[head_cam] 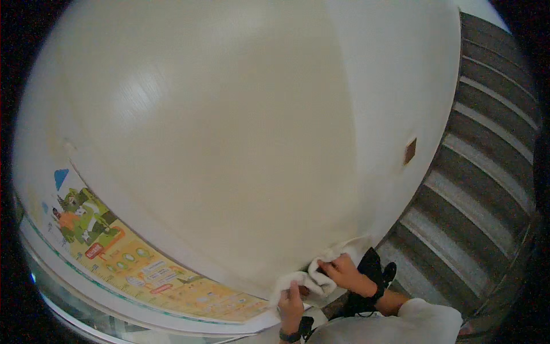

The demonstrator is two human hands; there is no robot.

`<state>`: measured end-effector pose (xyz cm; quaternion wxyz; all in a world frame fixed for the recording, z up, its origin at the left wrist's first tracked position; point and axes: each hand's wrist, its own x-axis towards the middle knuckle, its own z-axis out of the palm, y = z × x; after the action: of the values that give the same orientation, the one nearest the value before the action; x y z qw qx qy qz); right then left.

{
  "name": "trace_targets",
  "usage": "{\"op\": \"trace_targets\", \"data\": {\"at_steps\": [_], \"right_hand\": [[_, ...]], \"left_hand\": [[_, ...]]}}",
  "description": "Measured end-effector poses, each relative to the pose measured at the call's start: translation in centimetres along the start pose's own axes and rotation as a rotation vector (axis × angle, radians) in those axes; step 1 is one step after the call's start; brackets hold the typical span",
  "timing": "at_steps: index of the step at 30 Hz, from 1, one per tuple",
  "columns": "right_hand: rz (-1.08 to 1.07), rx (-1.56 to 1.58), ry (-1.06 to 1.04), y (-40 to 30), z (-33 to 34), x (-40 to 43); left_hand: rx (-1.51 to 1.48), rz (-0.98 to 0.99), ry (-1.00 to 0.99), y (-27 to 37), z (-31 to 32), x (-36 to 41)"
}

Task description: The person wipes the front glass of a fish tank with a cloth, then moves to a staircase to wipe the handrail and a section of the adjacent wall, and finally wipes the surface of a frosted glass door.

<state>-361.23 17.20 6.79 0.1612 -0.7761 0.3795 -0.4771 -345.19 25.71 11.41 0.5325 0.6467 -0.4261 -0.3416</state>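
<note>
At the lower middle of the head view, a white cloth (323, 287), thick and folded, is bunched between my two hands. My left hand (291, 303) pinches its left part, thumb up, with a dark band on the wrist. The cloth's right part is gripped by the fingers of my right hand (343, 273), and a dark watch or band sits on that wrist. Just beyond the cloth is a large cream and white wall surface (258, 150). Some of the fingers are hidden in the folds.
Grey stairs (477, 189) run along the right side. A small brown plate or opening (410, 151) is in the wall near them. A colourful illustrated poster (142, 266) with writing curves along the lower left, beside a glass-like edge (107, 319). Dark shoes show beside the right arm.
</note>
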Motion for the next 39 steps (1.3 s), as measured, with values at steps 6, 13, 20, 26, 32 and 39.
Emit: {"op": "trace_targets", "data": {"at_steps": [6, 13, 20, 26, 32, 39], "right_hand": [[0.433, 0.421, 0.268, -0.7, -3.2, 3.0], [0.186, 0.129, 0.362, 0.3, -3.3, 2.3], [0.126, -0.05, 0.486, 3.6, -2.7, -0.8], [0.234, 0.102, 0.686, 3.4, -4.9, 1.4], [0.079, -0.039, 0.306, 0.4, -2.7, 2.0], [0.396, 0.476, 0.067, -2.6, -3.7, 0.8]], "left_hand": [[-0.055, 0.179, 0.128, 1.1, -0.7, 1.6], [0.346, 0.56, -0.089, -8.2, 3.2, 3.5], [0.24, -0.18, -0.456, -7.7, 8.4, 3.2], [-0.05, 0.216, 0.123, -4.9, 3.3, 2.0], [-0.5, 0.289, 0.566, -1.4, -0.8, 1.9], [-0.269, 0.468, 0.643, -0.2, -2.0, 1.3]]}}
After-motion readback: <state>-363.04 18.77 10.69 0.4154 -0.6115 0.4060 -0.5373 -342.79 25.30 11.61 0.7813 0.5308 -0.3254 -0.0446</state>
